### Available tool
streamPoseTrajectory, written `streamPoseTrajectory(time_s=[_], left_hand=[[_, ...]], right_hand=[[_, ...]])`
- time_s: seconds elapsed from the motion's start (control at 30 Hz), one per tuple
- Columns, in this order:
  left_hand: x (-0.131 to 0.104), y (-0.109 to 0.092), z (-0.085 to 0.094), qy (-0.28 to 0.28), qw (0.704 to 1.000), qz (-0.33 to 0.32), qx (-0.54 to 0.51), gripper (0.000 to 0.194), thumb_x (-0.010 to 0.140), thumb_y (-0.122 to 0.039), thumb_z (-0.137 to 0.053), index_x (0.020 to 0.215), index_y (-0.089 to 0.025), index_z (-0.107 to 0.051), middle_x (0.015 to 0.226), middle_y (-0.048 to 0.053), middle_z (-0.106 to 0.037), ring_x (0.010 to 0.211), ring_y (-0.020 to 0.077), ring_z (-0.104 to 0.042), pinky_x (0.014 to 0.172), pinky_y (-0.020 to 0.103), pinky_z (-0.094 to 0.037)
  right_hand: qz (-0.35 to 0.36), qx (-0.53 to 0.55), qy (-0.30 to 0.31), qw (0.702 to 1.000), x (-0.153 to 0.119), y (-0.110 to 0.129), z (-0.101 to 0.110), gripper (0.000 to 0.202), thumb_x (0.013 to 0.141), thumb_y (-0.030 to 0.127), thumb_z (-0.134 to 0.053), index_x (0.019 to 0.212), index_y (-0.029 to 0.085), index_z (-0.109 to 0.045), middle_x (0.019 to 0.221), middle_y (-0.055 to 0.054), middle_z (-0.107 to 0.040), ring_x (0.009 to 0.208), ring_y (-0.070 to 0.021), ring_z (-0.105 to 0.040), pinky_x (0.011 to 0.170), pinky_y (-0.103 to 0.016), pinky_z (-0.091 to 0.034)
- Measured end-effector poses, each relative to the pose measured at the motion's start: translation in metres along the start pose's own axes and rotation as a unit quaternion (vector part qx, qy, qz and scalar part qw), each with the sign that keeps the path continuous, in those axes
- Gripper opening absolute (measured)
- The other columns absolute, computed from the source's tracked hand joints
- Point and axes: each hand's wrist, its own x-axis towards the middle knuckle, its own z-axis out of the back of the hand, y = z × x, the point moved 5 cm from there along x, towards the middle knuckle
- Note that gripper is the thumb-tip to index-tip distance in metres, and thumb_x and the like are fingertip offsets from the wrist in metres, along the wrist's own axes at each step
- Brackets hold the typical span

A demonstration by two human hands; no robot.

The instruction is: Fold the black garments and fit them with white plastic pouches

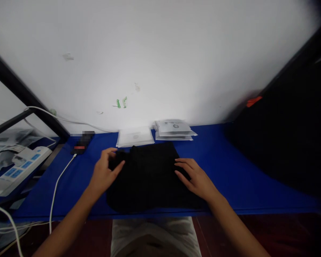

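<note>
A black cloth (152,178) lies on the blue tabletop (216,150), near its front edge. My left hand (107,169) touches the upper left part of the cloth, with thumb and fingers apart. On the right side, my right hand (194,176) rests at the cloth's edge with its fingers spread. Behind the cloth lie a flat white packet (135,136) and, to its right, a small stack of clear-edged packets (173,129).
A large black mass (289,135) fills the right side. At the left are a phone (82,142) on a white cable (56,185) and a white power strip (21,171). A white wall (163,64) stands behind the table.
</note>
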Motion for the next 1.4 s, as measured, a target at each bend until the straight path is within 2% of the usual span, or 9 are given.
streamPoseTrajectory(time_s=[0.17, 0.23, 0.37, 0.57, 0.77, 0.9, 1.03, 1.17, 1.4], left_hand=[[-0.021, -0.021, -0.041, 0.184, 0.979, -0.072, -0.055, 0.037, 0.093, -0.033, -0.054, 0.128, -0.024, -0.044, 0.119, 0.008, -0.064, 0.111, 0.0225, -0.062, 0.098, 0.042, -0.048], [-0.024, -0.016, -0.036, 0.156, 0.983, -0.061, -0.077, 0.030, 0.096, -0.033, -0.049, 0.125, -0.025, -0.046, 0.122, 0.008, -0.063, 0.115, 0.0217, -0.060, 0.100, 0.041, -0.048], [-0.034, 0.008, -0.019, -0.012, 1.000, -0.003, 0.004, 0.029, 0.091, -0.041, -0.055, 0.111, -0.021, -0.052, 0.120, 0.012, -0.056, 0.117, 0.0289, -0.054, 0.101, 0.051, -0.044], [-0.052, 0.026, -0.032, 0.021, 0.987, 0.050, 0.149, 0.037, 0.082, -0.053, -0.062, 0.093, -0.018, -0.062, 0.137, 0.018, -0.040, 0.131, 0.0438, -0.033, 0.101, 0.067, -0.032], [-0.032, 0.007, -0.026, -0.008, 0.987, 0.028, 0.158, 0.014, 0.080, -0.033, -0.066, 0.081, -0.020, -0.059, 0.132, 0.016, -0.047, 0.126, 0.0424, -0.038, 0.098, 0.068, -0.034], [-0.011, -0.023, -0.024, -0.063, 0.995, -0.005, 0.083, 0.014, 0.080, -0.025, -0.065, 0.088, -0.022, -0.055, 0.125, 0.012, -0.050, 0.121, 0.0340, -0.047, 0.100, 0.056, -0.041], [0.000, -0.063, -0.061, 0.062, 0.991, -0.117, -0.006, 0.018, 0.085, -0.023, -0.062, 0.102, -0.023, -0.055, 0.121, 0.010, -0.055, 0.115, 0.0261, -0.055, 0.100, 0.045, -0.045], [-0.007, -0.093, -0.108, 0.226, 0.945, -0.229, 0.059, 0.050, 0.077, -0.039, -0.075, 0.119, -0.022, -0.054, 0.133, 0.016, -0.052, 0.125, 0.0343, -0.048, 0.102, 0.052, -0.040], [-0.006, -0.096, -0.117, 0.220, 0.933, -0.237, 0.157, 0.029, 0.079, -0.020, -0.068, 0.106, -0.018, -0.061, 0.125, 0.016, -0.058, 0.117, 0.0334, -0.052, 0.097, 0.052, -0.038]], right_hand=[[0.003, 0.004, 0.001, 1.000, 0.000, 0.000, 0.001, 0.020, 0.095, 0.028, -0.053, 0.113, 0.023, -0.059, 0.117, -0.012, -0.063, 0.108, -0.0277, -0.060, 0.089, -0.048, -0.055], [0.001, 0.007, 0.001, 1.000, 0.001, -0.001, 0.001, 0.020, 0.095, 0.029, -0.053, 0.113, 0.024, -0.059, 0.117, -0.012, -0.063, 0.108, -0.0279, -0.060, 0.089, -0.048, -0.055], [-0.007, 0.011, -0.005, 1.000, 0.000, -0.002, 0.001, 0.020, 0.095, 0.030, -0.053, 0.113, 0.024, -0.060, 0.118, -0.011, -0.064, 0.108, -0.0279, -0.060, 0.089, -0.048, -0.055], [-0.010, 0.019, -0.016, 1.000, 0.000, -0.002, 0.002, 0.020, 0.095, 0.031, -0.053, 0.112, 0.024, -0.061, 0.116, -0.011, -0.064, 0.107, -0.0280, -0.061, 0.089, -0.048, -0.055], [-0.013, 0.020, -0.021, 0.999, -0.002, -0.003, 0.005, 0.019, 0.095, 0.030, -0.052, 0.111, 0.024, -0.060, 0.116, -0.011, -0.064, 0.107, -0.0271, -0.061, 0.089, -0.046, -0.055], [-0.018, 0.020, -0.028, 0.999, -0.001, -0.002, 0.007, 0.019, 0.095, 0.031, -0.052, 0.110, 0.024, -0.061, 0.115, -0.011, -0.065, 0.106, -0.0274, -0.061, 0.088, -0.047, -0.055], [-0.018, 0.017, -0.031, 0.999, -0.001, -0.003, 0.006, 0.019, 0.095, 0.030, -0.052, 0.111, 0.024, -0.061, 0.115, -0.011, -0.065, 0.107, -0.0270, -0.061, 0.089, -0.046, -0.055], [-0.015, 0.023, -0.025, 0.999, -0.002, -0.003, 0.005, 0.018, 0.095, 0.029, -0.051, 0.110, 0.024, -0.061, 0.114, -0.011, -0.065, 0.106, -0.0269, -0.061, 0.089, -0.046, -0.055], [0.010, 0.047, 0.004, 0.999, 0.002, 0.005, 0.001, 0.022, 0.096, 0.025, -0.051, 0.117, 0.025, -0.057, 0.117, -0.011, -0.063, 0.109, -0.0258, -0.059, 0.092, -0.047, -0.054]])
